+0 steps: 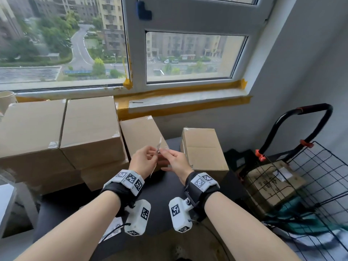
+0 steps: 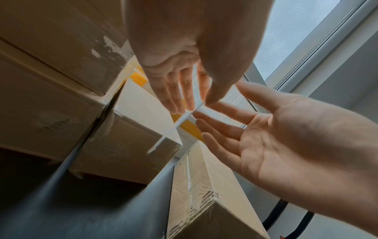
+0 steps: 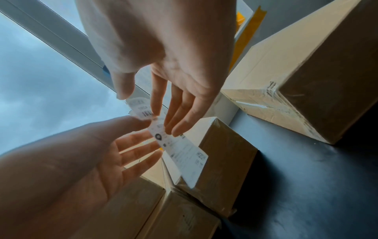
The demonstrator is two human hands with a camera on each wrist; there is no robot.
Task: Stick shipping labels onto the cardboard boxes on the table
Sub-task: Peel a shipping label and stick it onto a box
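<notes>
A white printed shipping label (image 1: 159, 143) hangs edge-on between both hands, above the dark table. My left hand (image 1: 154, 155) pinches it between thumb and fingers; in the left wrist view the label (image 2: 180, 123) is a thin white strip below the left hand (image 2: 201, 101). My right hand (image 1: 164, 152) pinches the label's upper end between thumb and index finger, its other fingers straight. The right wrist view has the right hand (image 3: 140, 103) on the barcode end, with the label (image 3: 180, 152) drooping below. Plain cardboard boxes stand behind: a middle box (image 1: 140, 132) and a right box (image 1: 204, 147).
Two large boxes (image 1: 90, 129) are stacked at the left under the window sill (image 1: 180, 99). A black wire cart (image 1: 308, 185) holding a labelled box stands on the right. More printed labels (image 1: 115, 229) lie on the table (image 1: 165, 196) under my left forearm.
</notes>
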